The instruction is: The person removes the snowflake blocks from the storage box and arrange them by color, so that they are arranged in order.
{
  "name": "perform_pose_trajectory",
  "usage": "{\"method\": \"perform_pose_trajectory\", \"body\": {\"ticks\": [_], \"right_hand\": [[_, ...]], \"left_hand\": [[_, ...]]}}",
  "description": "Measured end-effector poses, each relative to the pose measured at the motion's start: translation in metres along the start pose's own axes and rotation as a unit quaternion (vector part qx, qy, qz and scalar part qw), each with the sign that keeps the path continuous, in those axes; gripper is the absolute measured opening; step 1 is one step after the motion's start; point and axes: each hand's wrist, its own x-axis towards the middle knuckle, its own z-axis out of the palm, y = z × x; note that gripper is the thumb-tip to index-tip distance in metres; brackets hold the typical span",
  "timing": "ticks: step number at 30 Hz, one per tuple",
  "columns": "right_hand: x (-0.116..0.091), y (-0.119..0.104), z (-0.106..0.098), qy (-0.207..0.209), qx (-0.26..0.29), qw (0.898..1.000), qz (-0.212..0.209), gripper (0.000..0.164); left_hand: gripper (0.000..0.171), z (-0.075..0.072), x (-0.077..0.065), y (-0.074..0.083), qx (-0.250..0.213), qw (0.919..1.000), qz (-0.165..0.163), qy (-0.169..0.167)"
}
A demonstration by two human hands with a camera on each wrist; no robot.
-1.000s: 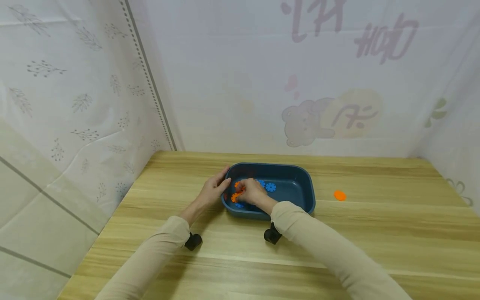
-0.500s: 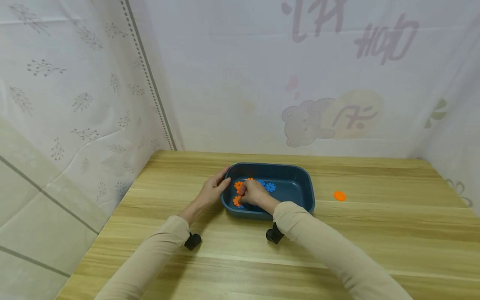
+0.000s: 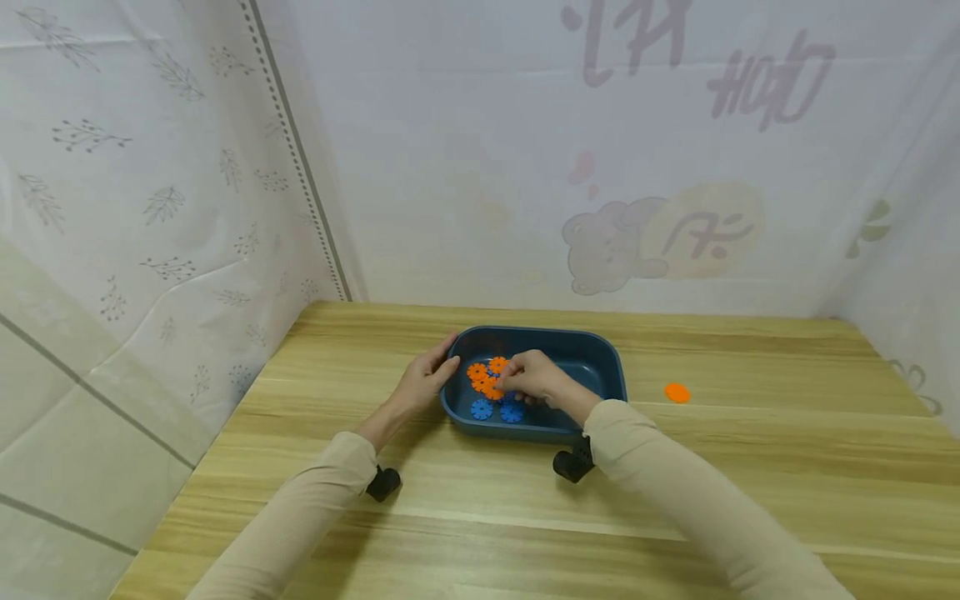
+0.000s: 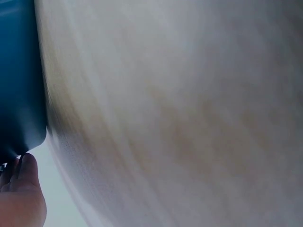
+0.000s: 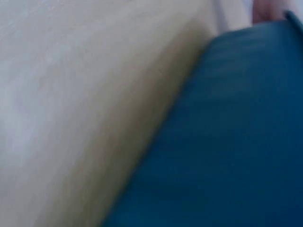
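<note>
A dark blue bin [image 3: 592, 425] stands on the table and holds orange and blue notched discs. My left hand [image 3: 423, 383] grips its left end, thumb over the rim and fingers along the outer wall. The left wrist view shows some of those fingers [image 4: 23, 177] against a bin corner. Inside the bin, my right hand [image 3: 538, 377] pinches an orange notched disc [image 3: 492, 389] between thumb and fingertips. More orange discs [image 3: 477, 372] lie to its left and behind it. Two blue discs [image 3: 482, 409] lie near the front wall, one partly beneath the right hand.
A lone orange disc [image 3: 677, 392] lies on the wooden table [image 3: 465, 533] right of the bin. Light printed cloth [image 3: 465, 167] hangs behind and at both sides. Black camera mounts [image 3: 573, 463] sit under both wrists.
My right hand has moved right and slightly up within the bin, taking an orange disc off a blue one at front left. The left hand stays on the bin's end.
</note>
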Motion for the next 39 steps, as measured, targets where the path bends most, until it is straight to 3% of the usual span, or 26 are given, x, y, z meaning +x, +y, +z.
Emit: {"method": "perform_pose_trajectory", "body": {"ticks": [12, 19, 22, 27, 32, 39], "right_hand": [[-0.04, 0.016, -0.069, 0.046, 0.101, 0.994, -0.022, 0.016], [-0.073, 0.05, -0.124, 0.11, 0.159, 0.981, -0.009, 0.008], [-0.089, 0.074, -0.148, 0.14, 0.143, 0.98, 0.001, 0.012], [-0.109, 0.112, -0.176, 0.166, 0.072, 0.983, 0.023, 0.022], [-0.118, 0.135, -0.189, 0.176, 0.031, 0.982, 0.057, 0.024], [-0.12, 0.15, -0.194, 0.184, -0.011, 0.979, 0.087, 0.024]], "left_hand": [[0.052, 0.002, -0.001, 0.001, 0.002, 0.9998, -0.019, 0.003], [0.052, 0.002, -0.001, 0.001, 0.003, 0.9997, -0.024, 0.003], [0.052, 0.002, 0.0, 0.002, 0.004, 0.9997, -0.023, 0.002], [0.052, 0.002, 0.001, 0.001, 0.005, 0.9998, -0.021, 0.002], [0.052, 0.002, 0.0, 0.001, 0.002, 0.9998, -0.018, -0.009], [0.052, 0.002, 0.0, 0.0, -0.001, 0.9998, -0.017, -0.013]]}}
